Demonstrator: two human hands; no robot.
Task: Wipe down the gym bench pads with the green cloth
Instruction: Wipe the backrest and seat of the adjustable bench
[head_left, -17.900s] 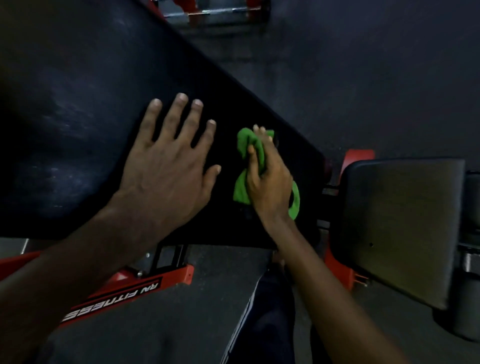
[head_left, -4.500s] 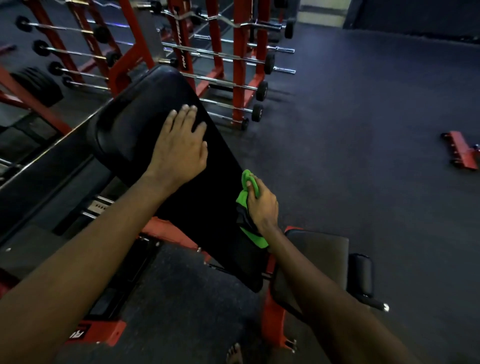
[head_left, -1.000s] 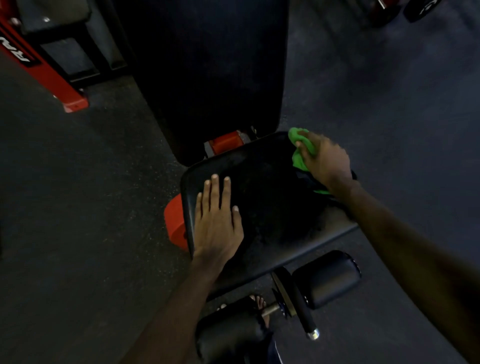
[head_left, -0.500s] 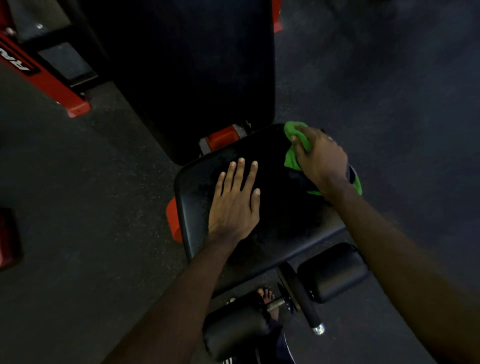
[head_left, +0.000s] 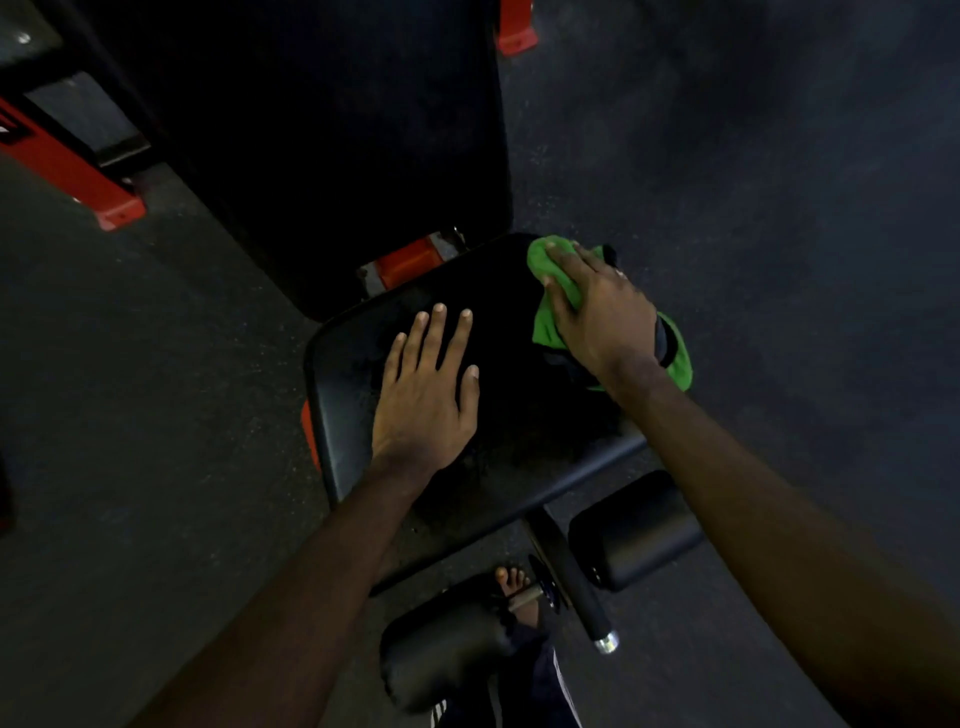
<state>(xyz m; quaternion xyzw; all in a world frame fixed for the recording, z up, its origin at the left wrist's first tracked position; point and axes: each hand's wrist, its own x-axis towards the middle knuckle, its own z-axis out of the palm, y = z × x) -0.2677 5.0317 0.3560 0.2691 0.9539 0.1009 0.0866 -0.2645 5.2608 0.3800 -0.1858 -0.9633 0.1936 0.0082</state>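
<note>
The black seat pad (head_left: 353, 364) of the gym bench lies below me, and the long black back pad (head_left: 332, 135) rises beyond it. My left hand (head_left: 428, 395) rests flat on the seat pad with its fingers spread and nothing in it. My right hand (head_left: 597, 306) presses the green cloth (head_left: 548, 306) onto the seat pad's far right corner. The cloth bunches out on both sides of the hand. A red frame bracket (head_left: 410, 257) shows in the gap between the two pads.
Two black foam leg rollers (head_left: 631, 530) (head_left: 441, 644) and a chrome-tipped handle (head_left: 587, 603) stick out at the bench's near end, by my bare foot (head_left: 519, 592). A red frame foot (head_left: 78, 171) lies at the left, another (head_left: 514, 31) at the top. Dark rubber floor surrounds the bench.
Both hands have moved from the back pad down to the seat pad. In the last second my left hand slid toward the pad's middle; my right hand shifted the cloth slightly at the far right corner.
</note>
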